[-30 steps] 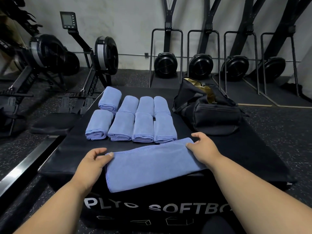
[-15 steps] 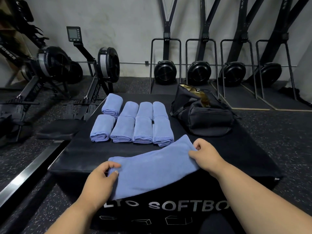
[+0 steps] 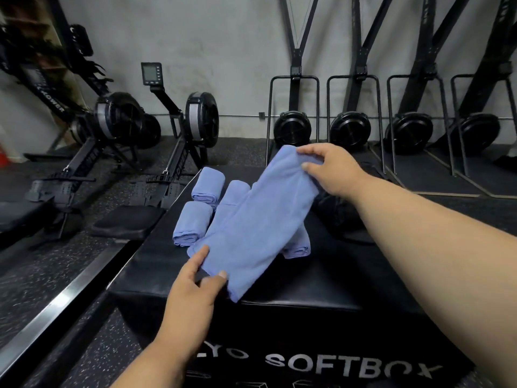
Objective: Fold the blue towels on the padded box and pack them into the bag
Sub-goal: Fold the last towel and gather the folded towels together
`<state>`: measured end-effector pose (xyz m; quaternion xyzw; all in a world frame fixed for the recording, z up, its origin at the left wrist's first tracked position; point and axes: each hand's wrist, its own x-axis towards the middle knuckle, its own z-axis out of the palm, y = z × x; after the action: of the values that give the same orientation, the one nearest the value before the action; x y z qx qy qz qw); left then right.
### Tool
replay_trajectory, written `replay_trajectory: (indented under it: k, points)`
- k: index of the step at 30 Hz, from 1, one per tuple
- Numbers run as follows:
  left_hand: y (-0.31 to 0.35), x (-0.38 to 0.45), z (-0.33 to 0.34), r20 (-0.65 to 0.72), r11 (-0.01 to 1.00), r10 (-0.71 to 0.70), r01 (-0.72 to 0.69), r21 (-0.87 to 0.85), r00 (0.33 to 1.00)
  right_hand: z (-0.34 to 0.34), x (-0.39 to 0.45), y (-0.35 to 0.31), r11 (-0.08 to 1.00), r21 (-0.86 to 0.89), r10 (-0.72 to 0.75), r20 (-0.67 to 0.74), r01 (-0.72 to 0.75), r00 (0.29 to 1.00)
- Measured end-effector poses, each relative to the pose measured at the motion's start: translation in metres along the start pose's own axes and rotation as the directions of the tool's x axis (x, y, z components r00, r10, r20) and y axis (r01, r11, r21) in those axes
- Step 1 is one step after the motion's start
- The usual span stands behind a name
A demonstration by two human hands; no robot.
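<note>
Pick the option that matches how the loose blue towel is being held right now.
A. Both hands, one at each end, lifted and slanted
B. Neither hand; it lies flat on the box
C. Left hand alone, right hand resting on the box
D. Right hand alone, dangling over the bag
A: the left hand pinches the near end of the loose blue towel and the right hand grips its raised far end.

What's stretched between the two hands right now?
In the head view, one unfolded blue towel spans from the left hand to the raised right hand, above the folded blue towels.
</note>
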<state>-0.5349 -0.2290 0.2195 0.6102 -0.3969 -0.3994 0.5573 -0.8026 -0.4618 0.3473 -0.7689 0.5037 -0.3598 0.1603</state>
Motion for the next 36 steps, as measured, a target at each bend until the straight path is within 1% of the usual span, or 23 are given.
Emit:
replay_trajectory:
  k: [1,3,4,5,8,10,12,13,15,17,19,21,22,23,24,25,27,28,30,32,36]
  points:
    - [-0.007,0.001,0.005,0.028,0.994,-0.078,0.08,-0.075,0.997,0.009,0.009,0.006,0.995,-0.099,0.026,0.045,-0.021,0.999]
    - [-0.027,0.0,0.013,0.108,0.946,-0.234,0.252,-0.203,0.966,0.031,0.012,0.019,0.953,-0.285,0.138,0.097,-0.106,0.986]
    - [-0.037,-0.001,0.015,0.129,0.924,-0.286,0.309,-0.224,0.949,0.043,0.006,0.025,0.944,-0.303,0.173,0.108,-0.133,0.979]
    - [-0.047,-0.003,0.014,0.133,0.921,-0.305,0.328,-0.211,0.943,0.056,-0.005,0.028,0.953,-0.265,0.185,0.131,-0.146,0.974]
    - [-0.06,0.002,0.01,0.119,0.929,-0.302,0.32,-0.187,0.946,0.097,-0.061,0.029,0.984,-0.124,0.155,0.248,-0.127,0.956]
    - [-0.058,0.005,0.007,0.095,0.929,-0.287,0.301,-0.214,0.953,0.122,-0.109,0.026,0.983,-0.068,0.184,0.332,-0.171,0.925]
    - [-0.059,0.005,0.006,0.074,0.924,-0.278,0.288,-0.251,0.958,0.143,-0.151,0.02,0.982,-0.02,0.183,0.378,-0.189,0.908]
    - [-0.062,0.003,0.005,0.066,0.922,-0.276,0.284,-0.263,0.959,0.154,-0.167,0.019,0.986,-0.023,0.163,0.389,-0.167,0.907]
    - [-0.071,0.001,0.005,0.041,0.916,-0.305,0.304,-0.26,0.952,0.169,-0.191,0.016,0.99,-0.108,0.126,0.383,-0.091,0.915]
    - [-0.078,-0.003,0.006,-0.007,0.936,-0.304,0.297,-0.191,0.953,0.177,-0.206,0.014,0.979,-0.205,0.075,0.367,0.002,0.927]
    - [-0.081,-0.001,0.003,-0.055,0.974,-0.225,0.225,-0.018,0.973,0.181,-0.214,0.012,0.958,-0.275,0.021,0.361,0.085,0.932]
    - [-0.083,0.004,-0.006,-0.091,0.975,-0.074,0.091,0.2,0.993,0.185,-0.216,0.015,0.936,-0.323,-0.015,0.353,0.137,0.935]
    - [-0.086,0.01,-0.011,-0.063,0.935,0.024,-0.001,0.354,0.998,0.186,-0.217,0.016,0.926,-0.343,-0.029,0.349,0.156,0.937]
    - [-0.086,0.013,-0.014,-0.024,0.86,0.085,-0.061,0.507,0.996,0.187,-0.218,0.017,0.913,-0.367,-0.051,0.336,0.181,0.94]
    - [-0.088,0.018,-0.017,0.013,0.771,0.135,-0.113,0.626,0.991,0.19,-0.218,0.018,0.899,-0.385,-0.087,0.308,0.208,0.947]
    - [-0.087,0.021,-0.018,0.038,0.693,0.155,-0.136,0.708,0.987,0.194,-0.218,0.02,0.891,-0.388,-0.133,0.273,0.236,0.953]
    - [-0.088,0.027,-0.019,0.091,0.599,0.182,-0.184,0.779,0.979,0.196,-0.215,0.02,0.9,-0.353,-0.196,0.198,0.256,0.96]
    - [-0.092,0.032,-0.019,0.118,0.575,0.213,-0.222,0.788,0.97,0.196,-0.213,0.02,0.92,-0.308,-0.195,0.176,0.242,0.965]
    - [-0.094,0.038,-0.02,0.167,0.534,0.262,-0.287,0.795,0.95,0.191,-0.211,0.021,0.956,-0.222,-0.158,0.171,0.194,0.973]
    - [-0.094,0.044,-0.021,0.209,0.493,0.319,-0.35,0.797,0.925,0.18,-0.211,0.026,0.975,-0.166,-0.114,0.195,0.147,0.974]
    - [-0.088,0.044,-0.018,0.318,0.42,0.404,-0.482,0.769,0.858,0.154,-0.218,0.039,0.998,-0.058,-0.021,0.16,0.031,0.987]
